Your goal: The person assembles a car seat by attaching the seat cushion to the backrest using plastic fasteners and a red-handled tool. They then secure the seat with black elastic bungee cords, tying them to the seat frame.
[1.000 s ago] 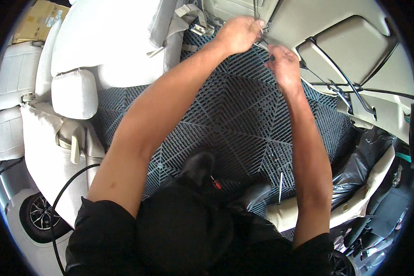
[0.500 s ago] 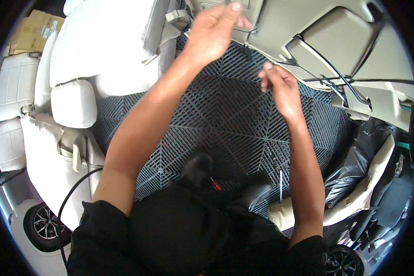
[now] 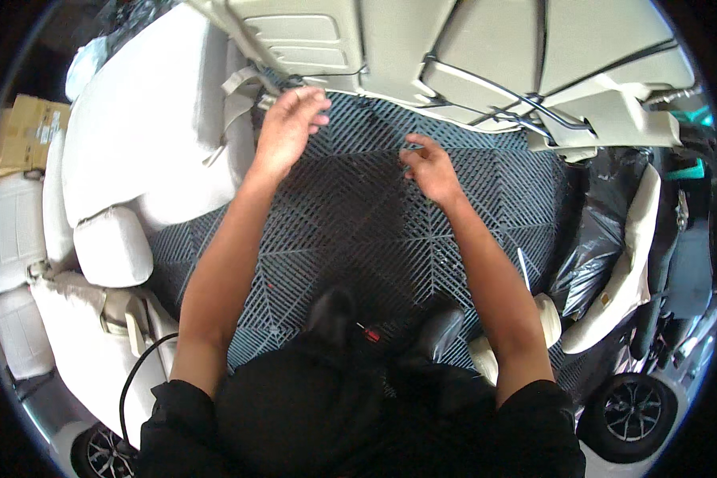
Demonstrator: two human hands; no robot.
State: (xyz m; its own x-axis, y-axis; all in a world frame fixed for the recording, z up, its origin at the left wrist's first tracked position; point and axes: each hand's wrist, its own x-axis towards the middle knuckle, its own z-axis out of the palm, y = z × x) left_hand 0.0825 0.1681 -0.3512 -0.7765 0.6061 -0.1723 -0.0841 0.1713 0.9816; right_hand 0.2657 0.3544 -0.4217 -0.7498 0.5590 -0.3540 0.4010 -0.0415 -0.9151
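I see my left hand [image 3: 288, 127] with its fingers spread and loosely curled, hovering at the far edge of the dark ribbed floor mat [image 3: 350, 215], just beside the grey strap [image 3: 235, 95] that hangs off the pale seat [image 3: 143, 151]. Half a second ago this hand was raised higher, up against the beige panel [image 3: 422, 48]; now it has come down and sits lower over the mat. My right hand [image 3: 429, 166] is partly closed, thumb and forefinger drawn together as if pinching something thin, though I cannot tell what is between them. It has barely moved, staying over the far middle of the mat, near the black wires [image 3: 494, 99] that run along the panel's lower edge. The panel itself now fills more of the top of the view than before. My black shoes [image 3: 334, 307] stand at the near edge of the mat, as earlier, with a black plastic bag [image 3: 597, 239] off the right edge.
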